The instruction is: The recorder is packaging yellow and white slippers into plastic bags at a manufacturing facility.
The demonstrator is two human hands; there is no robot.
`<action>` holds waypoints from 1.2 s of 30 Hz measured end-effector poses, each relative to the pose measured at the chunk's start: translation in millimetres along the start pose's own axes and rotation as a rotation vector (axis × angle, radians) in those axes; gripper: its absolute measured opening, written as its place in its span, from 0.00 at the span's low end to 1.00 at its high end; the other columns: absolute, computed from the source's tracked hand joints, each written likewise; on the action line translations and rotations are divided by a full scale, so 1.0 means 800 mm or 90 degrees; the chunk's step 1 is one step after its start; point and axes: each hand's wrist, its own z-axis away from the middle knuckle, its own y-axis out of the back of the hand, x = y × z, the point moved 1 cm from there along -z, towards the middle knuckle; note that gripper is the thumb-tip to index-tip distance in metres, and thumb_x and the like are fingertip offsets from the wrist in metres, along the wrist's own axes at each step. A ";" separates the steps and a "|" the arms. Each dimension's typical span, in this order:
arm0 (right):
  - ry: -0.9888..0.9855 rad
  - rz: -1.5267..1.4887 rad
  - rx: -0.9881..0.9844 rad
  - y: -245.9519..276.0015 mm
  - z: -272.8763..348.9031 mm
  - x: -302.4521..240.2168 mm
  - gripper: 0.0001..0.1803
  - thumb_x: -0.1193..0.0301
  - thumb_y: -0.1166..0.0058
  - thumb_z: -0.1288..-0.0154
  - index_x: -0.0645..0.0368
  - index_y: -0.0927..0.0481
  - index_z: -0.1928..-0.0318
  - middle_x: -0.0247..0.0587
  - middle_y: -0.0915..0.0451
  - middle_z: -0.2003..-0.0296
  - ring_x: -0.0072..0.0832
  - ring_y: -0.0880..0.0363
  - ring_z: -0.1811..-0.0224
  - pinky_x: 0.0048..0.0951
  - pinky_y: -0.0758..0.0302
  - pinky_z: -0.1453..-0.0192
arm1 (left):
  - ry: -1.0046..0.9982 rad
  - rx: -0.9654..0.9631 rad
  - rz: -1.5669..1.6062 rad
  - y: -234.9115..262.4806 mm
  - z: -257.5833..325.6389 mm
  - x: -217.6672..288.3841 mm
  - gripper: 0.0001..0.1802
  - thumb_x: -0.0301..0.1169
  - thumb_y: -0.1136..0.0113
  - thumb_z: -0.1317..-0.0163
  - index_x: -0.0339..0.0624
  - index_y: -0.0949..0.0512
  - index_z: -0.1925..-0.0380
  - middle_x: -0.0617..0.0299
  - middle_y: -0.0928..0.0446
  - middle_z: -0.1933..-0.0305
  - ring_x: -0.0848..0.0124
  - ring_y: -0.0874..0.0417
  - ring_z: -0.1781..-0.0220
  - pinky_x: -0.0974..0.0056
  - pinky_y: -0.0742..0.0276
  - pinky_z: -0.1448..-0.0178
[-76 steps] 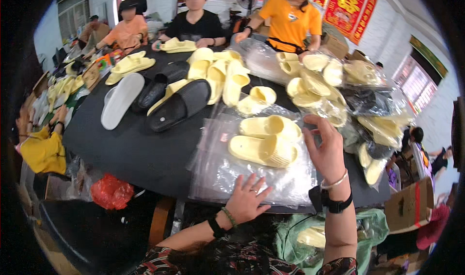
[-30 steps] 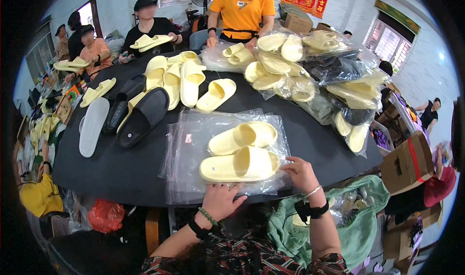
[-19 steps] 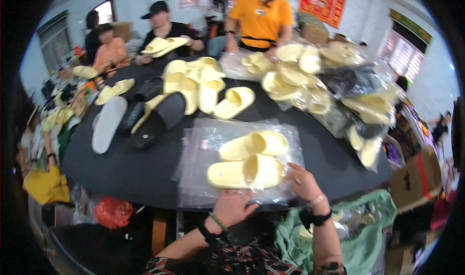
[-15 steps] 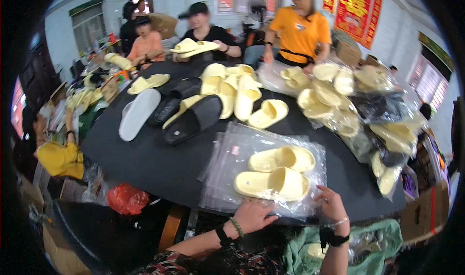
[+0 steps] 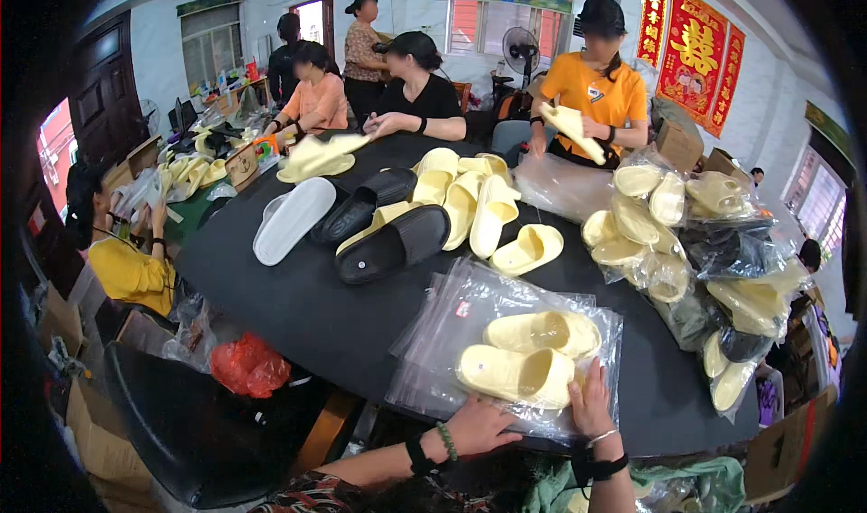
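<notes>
While both hands are resting at the six o'clock edge of the round black bench [image 5: 298,305], two pale yellow slides [image 5: 528,355] are lying on a stack of clear bags [image 5: 452,319] just beyond them. These slides look like smooth moulded foam, thick-soled and rounded, with one broad strap each. Their long axes are running roughly nine to three o'clock, side by side and touching; which end is the toe is hard to tell. The bags are glossy, crinkled film, catching the light.

My left hand [image 5: 479,425] is lying flat with fingers spread on the near bag edge, its grip released, clasping nothing. My right hand [image 5: 591,403] is standing edge-up against the right end of the nearer slide, fingers straight and pressing the film; whether they are pinching the film I cannot tell. Both forearms are cut off by the lower edge.

Toward twelve o'clock a black slide [image 5: 397,242], a white sole [image 5: 293,219] and more yellow slides [image 5: 470,201] are lying loose. At two o'clock, bagged slides [image 5: 668,242] are piling up, their outlines blurring behind plastic. Other people are sitting around the far rim.
</notes>
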 end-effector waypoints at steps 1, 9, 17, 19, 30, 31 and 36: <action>-0.002 0.000 0.002 0.000 0.000 -0.002 0.47 0.43 0.67 0.24 0.71 0.58 0.25 0.67 0.53 0.25 0.60 0.59 0.21 0.52 0.58 0.21 | -0.017 0.000 0.018 0.007 0.001 -0.001 0.26 0.54 0.49 0.31 0.44 0.21 0.50 0.54 0.23 0.42 0.52 0.25 0.38 0.44 0.34 0.36; -0.009 0.074 0.052 -0.007 0.009 -0.003 0.44 0.46 0.63 0.24 0.69 0.55 0.24 0.62 0.50 0.25 0.57 0.57 0.21 0.52 0.55 0.21 | 0.085 0.056 0.254 0.155 0.004 -0.033 0.11 0.38 0.37 0.35 0.41 0.15 0.67 0.52 0.17 0.68 0.57 0.14 0.67 0.59 0.20 0.62; -0.006 0.079 0.057 -0.012 -0.003 -0.018 0.44 0.46 0.64 0.24 0.66 0.56 0.24 0.61 0.51 0.24 0.55 0.58 0.20 0.52 0.56 0.21 | 0.434 0.125 0.504 0.125 -0.010 -0.179 0.30 0.35 0.41 0.31 0.36 0.35 0.32 0.56 0.22 0.47 0.71 0.19 0.53 0.67 0.21 0.52; 0.003 0.074 0.065 -0.012 -0.003 -0.012 0.44 0.46 0.65 0.24 0.66 0.56 0.24 0.61 0.51 0.24 0.56 0.57 0.21 0.52 0.56 0.21 | 0.456 0.079 0.593 0.125 -0.032 -0.167 0.35 0.38 0.44 0.28 0.36 0.44 0.27 0.55 0.24 0.44 0.70 0.20 0.51 0.68 0.23 0.49; 0.001 0.080 0.073 -0.012 0.005 -0.009 0.45 0.44 0.67 0.24 0.68 0.55 0.24 0.62 0.51 0.25 0.55 0.57 0.21 0.52 0.54 0.21 | 0.634 -0.149 0.803 0.093 -0.058 -0.193 0.14 0.41 0.36 0.33 0.44 0.23 0.57 0.69 0.24 0.72 0.80 0.26 0.76 0.77 0.38 0.79; 0.000 0.079 0.070 -0.013 0.006 -0.008 0.45 0.44 0.67 0.24 0.68 0.55 0.24 0.61 0.51 0.24 0.56 0.57 0.21 0.53 0.54 0.21 | 0.643 -0.218 0.804 0.094 -0.059 -0.193 0.13 0.41 0.35 0.33 0.44 0.22 0.61 0.70 0.25 0.74 0.81 0.27 0.76 0.77 0.39 0.80; -0.009 0.089 0.070 -0.014 0.002 -0.012 0.45 0.44 0.66 0.24 0.68 0.55 0.24 0.61 0.51 0.24 0.55 0.57 0.21 0.52 0.55 0.21 | 0.572 -0.075 0.707 0.083 -0.059 -0.203 0.09 0.36 0.38 0.32 0.41 0.21 0.62 0.65 0.22 0.72 0.76 0.21 0.72 0.71 0.25 0.67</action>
